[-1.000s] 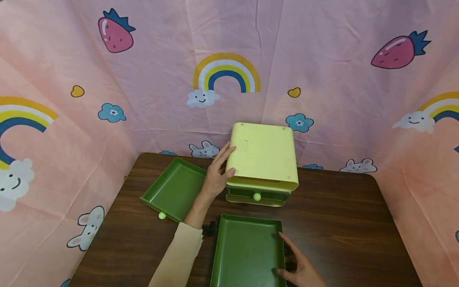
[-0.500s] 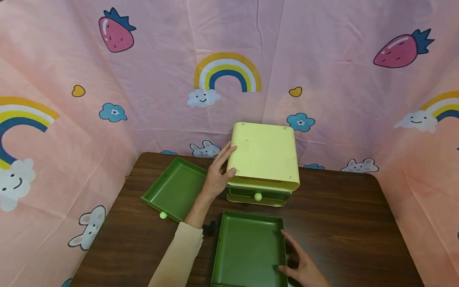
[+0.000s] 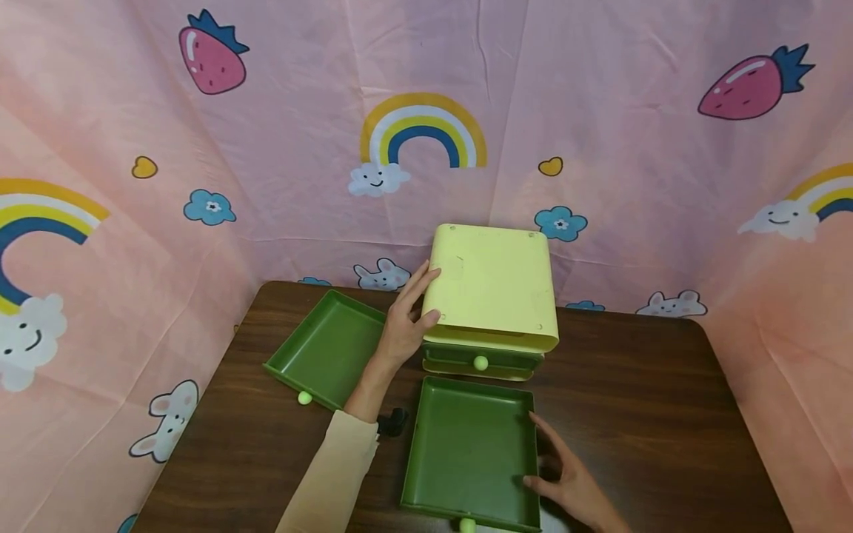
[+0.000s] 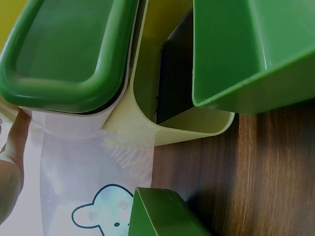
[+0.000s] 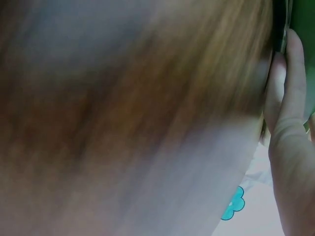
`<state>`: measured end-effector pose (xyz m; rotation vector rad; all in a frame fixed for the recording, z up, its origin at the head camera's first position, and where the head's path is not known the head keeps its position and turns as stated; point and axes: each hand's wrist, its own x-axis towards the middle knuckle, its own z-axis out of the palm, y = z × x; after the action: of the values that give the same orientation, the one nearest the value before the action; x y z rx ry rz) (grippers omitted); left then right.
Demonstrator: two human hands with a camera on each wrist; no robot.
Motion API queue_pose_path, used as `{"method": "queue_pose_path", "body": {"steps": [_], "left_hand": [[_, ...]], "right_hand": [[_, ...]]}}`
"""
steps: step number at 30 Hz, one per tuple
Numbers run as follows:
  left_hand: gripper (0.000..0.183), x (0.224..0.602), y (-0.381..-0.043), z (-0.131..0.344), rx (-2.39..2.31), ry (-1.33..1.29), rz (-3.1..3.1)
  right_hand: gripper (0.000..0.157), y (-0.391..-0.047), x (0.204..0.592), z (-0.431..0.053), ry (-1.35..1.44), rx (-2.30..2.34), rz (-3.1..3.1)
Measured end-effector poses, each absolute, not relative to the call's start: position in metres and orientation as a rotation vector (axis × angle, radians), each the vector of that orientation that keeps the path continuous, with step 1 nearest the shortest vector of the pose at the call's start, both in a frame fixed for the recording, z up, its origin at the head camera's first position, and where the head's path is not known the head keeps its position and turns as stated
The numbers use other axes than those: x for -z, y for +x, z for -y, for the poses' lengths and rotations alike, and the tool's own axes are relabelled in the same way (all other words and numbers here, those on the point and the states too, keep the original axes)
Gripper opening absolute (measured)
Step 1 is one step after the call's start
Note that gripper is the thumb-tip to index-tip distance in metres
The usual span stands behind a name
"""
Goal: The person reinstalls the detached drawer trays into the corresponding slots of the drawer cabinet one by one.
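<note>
A pale yellow drawer cabinet [image 3: 496, 281] stands at the back of the table. Its lower slot has a green drawer front [image 3: 446, 357] with a round light-green knob; the slot above is open. My left hand [image 3: 403, 318] rests along the cabinet's left side, fingers extended and thumb at the front top edge. Just in front of the cabinet is an empty green drawer [image 3: 473, 451], knob toward me. My right hand [image 3: 566, 474] holds it by its right wall, thumb at the rim. In the right wrist view, fingers [image 5: 293, 83] lie along the drawer's side.
Another empty green drawer [image 3: 326, 348] lies angled on the left of the brown table [image 3: 633, 414], partly behind my left forearm. A small black object [image 3: 393, 422] shows beside that forearm. A pink printed cloth [image 3: 300, 111] hangs behind and around the table.
My right hand has moved the green drawer forward toward the cabinet and slightly right; its knob has come into view. The left hand stays on the cabinet.
</note>
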<state>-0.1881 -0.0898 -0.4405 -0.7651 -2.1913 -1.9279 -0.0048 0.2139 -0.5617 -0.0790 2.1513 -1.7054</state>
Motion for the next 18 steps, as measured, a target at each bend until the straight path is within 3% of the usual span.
{"method": "queue_pose_path", "body": {"steps": [18], "left_hand": [[0.088, 0.439, -0.188, 0.089, 1.923, -0.760, 2.198]], "right_hand": [[0.095, -0.023, 0.560, -0.221, -0.166, 1.747, -2.162]]}}
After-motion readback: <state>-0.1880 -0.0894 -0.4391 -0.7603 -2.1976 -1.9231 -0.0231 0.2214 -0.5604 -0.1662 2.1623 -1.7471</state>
